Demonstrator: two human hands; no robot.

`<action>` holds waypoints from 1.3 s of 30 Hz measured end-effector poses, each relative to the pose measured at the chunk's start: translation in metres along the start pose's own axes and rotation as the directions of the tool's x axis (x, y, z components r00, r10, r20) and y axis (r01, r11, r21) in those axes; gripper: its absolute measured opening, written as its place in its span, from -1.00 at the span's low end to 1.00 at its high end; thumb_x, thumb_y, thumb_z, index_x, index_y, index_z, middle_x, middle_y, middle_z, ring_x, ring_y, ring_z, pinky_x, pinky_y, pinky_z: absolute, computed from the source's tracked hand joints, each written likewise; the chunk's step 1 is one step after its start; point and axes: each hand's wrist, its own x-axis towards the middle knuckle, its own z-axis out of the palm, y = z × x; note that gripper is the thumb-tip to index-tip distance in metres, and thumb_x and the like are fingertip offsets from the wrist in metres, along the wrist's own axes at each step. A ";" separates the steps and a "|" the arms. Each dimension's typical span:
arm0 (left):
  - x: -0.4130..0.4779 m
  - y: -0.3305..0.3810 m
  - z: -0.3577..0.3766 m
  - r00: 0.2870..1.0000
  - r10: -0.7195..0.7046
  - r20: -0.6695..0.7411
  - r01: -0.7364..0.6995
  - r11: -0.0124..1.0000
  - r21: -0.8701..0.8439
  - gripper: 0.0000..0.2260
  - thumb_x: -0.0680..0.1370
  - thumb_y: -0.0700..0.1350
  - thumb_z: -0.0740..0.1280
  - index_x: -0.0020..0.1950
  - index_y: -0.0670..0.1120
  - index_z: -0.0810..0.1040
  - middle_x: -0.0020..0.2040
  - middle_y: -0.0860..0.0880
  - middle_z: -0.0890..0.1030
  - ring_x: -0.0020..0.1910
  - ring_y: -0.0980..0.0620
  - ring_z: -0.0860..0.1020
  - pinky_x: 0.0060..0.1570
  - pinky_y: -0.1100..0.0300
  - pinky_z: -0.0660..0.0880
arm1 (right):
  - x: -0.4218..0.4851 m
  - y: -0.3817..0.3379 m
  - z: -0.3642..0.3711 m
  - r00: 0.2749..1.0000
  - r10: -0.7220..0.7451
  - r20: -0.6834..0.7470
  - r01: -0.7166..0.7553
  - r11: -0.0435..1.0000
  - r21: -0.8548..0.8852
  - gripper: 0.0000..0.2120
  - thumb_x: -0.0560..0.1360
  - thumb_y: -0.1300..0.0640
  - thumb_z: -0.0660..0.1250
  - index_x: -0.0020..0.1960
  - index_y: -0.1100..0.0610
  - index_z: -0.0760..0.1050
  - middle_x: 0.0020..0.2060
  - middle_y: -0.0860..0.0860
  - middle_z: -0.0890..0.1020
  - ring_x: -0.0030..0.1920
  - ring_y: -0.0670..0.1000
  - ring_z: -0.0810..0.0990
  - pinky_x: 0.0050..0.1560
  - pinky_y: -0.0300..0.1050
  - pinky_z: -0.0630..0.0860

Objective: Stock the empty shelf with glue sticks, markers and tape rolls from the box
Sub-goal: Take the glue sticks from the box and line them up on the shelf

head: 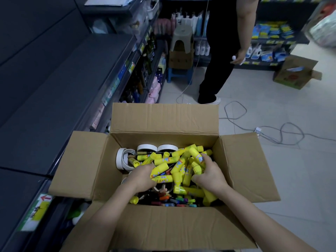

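left hand (143,176) and right hand (209,171) each grasp glue sticks (164,159) inside box (163,120)

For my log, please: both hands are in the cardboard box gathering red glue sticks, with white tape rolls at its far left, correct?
One slip: the head view shows the glue sticks are yellow, not red. The left hand and right hand do gather them in the box, with white tape rolls at its far left.

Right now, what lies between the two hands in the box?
A heap of yellow glue sticks lies between the left hand and the right hand, which both hold some; markers show beneath. Seen in the head view.
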 end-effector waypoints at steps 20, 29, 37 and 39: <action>0.018 0.067 0.046 0.970 0.235 0.060 -0.238 0.970 0.056 -0.77 0.43 -0.22 0.35 0.07 -0.18 0.47 0.15 -0.16 0.45 0.17 -0.15 0.43 -0.10 0.15 0.31 | 0.004 -0.003 -0.035 0.993 -0.042 -0.113 0.096 0.841 0.532 -0.69 0.40 0.29 0.38 0.07 -0.01 0.52 -0.22 -0.02 0.61 -0.24 -0.04 0.54 -0.17 -0.13 0.50; 0.024 0.081 0.044 0.954 0.220 0.201 -0.265 0.936 0.231 -0.55 0.43 -0.23 0.38 0.29 -0.15 0.33 0.12 -0.22 0.53 0.08 -0.24 0.51 -0.07 -0.08 0.53 | 0.007 -0.001 -0.031 0.993 -0.008 -0.115 0.073 0.816 0.574 -0.64 0.26 0.12 0.34 0.06 0.02 0.52 -0.24 0.01 0.60 -0.28 -0.03 0.52 -0.21 -0.10 0.50; 0.013 0.052 0.036 0.986 0.162 0.043 -0.163 0.986 0.027 -0.66 0.33 -0.05 0.51 -0.07 -0.03 0.38 -0.12 -0.01 0.52 -0.15 -0.03 0.48 -0.28 0.11 0.38 | 0.018 -0.007 -0.037 0.994 0.000 -0.106 0.067 0.775 0.628 -0.72 0.27 0.11 0.36 -0.02 -0.06 0.51 -0.24 0.04 0.58 -0.28 0.05 0.53 -0.24 -0.05 0.49; 0.006 0.044 0.024 0.991 0.131 -0.020 -0.132 0.990 -0.044 -0.68 0.33 -0.07 0.51 -0.14 0.01 0.37 -0.18 0.04 0.50 -0.18 0.00 0.47 -0.33 0.15 0.34 | 0.023 -0.012 -0.037 0.995 -0.014 -0.103 0.076 0.772 0.631 -0.73 0.37 0.21 0.38 0.03 -0.02 0.51 -0.22 0.06 0.57 -0.27 0.04 0.51 -0.24 -0.09 0.46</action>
